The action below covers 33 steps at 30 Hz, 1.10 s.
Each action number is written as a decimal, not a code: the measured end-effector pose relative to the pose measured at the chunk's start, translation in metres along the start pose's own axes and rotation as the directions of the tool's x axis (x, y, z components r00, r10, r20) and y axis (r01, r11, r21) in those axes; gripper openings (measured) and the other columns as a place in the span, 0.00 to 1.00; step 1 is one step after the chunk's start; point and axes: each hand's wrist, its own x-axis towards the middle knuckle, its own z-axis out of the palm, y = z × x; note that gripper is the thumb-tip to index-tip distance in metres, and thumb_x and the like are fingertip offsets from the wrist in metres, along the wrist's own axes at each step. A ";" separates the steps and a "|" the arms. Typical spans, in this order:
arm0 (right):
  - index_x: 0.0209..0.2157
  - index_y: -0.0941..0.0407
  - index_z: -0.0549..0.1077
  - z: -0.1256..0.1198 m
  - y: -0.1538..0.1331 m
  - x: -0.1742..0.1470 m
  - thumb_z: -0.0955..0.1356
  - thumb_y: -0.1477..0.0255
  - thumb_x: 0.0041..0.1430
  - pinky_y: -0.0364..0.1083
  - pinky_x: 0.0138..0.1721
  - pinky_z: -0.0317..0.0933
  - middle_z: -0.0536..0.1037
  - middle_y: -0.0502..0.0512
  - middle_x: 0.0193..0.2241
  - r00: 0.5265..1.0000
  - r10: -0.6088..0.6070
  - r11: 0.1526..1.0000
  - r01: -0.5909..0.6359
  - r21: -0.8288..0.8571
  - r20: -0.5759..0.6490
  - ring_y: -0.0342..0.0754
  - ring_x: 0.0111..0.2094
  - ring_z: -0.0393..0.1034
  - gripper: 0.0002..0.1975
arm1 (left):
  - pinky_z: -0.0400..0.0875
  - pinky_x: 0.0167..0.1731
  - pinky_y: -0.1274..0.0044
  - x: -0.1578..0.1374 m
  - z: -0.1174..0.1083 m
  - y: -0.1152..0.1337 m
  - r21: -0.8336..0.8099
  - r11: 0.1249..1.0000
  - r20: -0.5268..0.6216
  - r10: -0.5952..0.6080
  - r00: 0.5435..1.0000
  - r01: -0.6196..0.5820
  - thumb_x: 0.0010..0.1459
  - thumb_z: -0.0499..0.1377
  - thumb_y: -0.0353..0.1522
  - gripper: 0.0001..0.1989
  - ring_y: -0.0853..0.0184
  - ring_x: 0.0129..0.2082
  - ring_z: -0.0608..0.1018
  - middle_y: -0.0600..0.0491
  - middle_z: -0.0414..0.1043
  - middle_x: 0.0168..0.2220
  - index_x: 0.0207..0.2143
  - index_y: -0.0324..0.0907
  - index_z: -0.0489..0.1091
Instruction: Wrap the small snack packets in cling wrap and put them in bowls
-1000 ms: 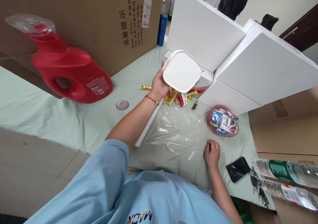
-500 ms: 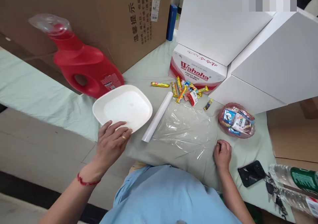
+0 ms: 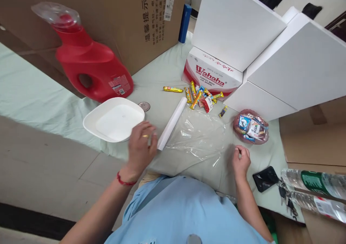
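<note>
A white shallow dish (image 3: 116, 119) sits on the cloth at the left. My left hand (image 3: 142, 143), slightly blurred, is between the dish and a white roll (image 3: 173, 123); its fingers are bent, the thumb stands apart, and I see nothing in it. Clear plastic film (image 3: 198, 134) lies spread to the right of the roll. My right hand (image 3: 241, 161) rests on the cloth past the film, fingers curled, with nothing visible in it. Several yellow-wrapped snack sticks (image 3: 196, 100) lie in a loose pile beyond the film. A pink bowl (image 3: 238, 134) of packaged snacks stands beyond my right hand.
A red detergent jug (image 3: 94, 69) stands behind the dish, against a large cardboard box (image 3: 108, 17). A small round disc (image 3: 144, 106) lies by the dish. A Wahaha carton (image 3: 213, 72) and white boxes (image 3: 283, 56) stand behind. Phone (image 3: 265, 179), keys (image 3: 288, 199) and bottles (image 3: 313, 182) lie right.
The dish has moved left and down onto the cloth, uncovering the round disc. My left hand has left its near rim and shifted right, toward the roll. My right hand stays in place.
</note>
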 end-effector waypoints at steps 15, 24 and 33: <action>0.80 0.49 0.40 0.004 -0.045 -0.078 0.60 0.59 0.78 0.70 0.73 0.48 0.54 0.63 0.77 0.734 -0.357 0.890 0.456 -0.029 0.577 0.62 0.77 0.50 0.37 | 0.76 0.34 0.67 0.011 0.035 0.023 0.457 0.889 0.552 -0.318 0.771 0.039 0.73 0.45 0.40 0.28 0.49 0.42 0.82 0.36 0.75 0.47 0.68 0.36 0.63; 0.79 0.43 0.41 -0.027 -0.032 -0.111 0.61 0.63 0.78 0.66 0.73 0.50 0.61 0.58 0.75 0.688 -0.374 0.894 0.445 0.045 0.622 0.58 0.74 0.59 0.36 | 0.75 0.29 0.69 -0.024 0.011 0.013 0.426 0.900 0.545 -0.339 0.767 0.096 0.74 0.46 0.44 0.26 0.51 0.39 0.82 0.41 0.76 0.44 0.66 0.43 0.65; 0.61 0.53 0.77 -0.053 -0.047 -0.053 0.63 0.67 0.77 0.60 0.60 0.70 0.77 0.64 0.62 0.846 -0.300 0.954 0.250 0.168 0.441 0.58 0.62 0.72 0.19 | 0.71 0.61 0.52 -0.026 0.018 0.017 0.219 0.975 0.329 -0.031 0.944 -0.044 0.70 0.53 0.34 0.20 0.43 0.63 0.72 0.33 0.71 0.57 0.60 0.40 0.71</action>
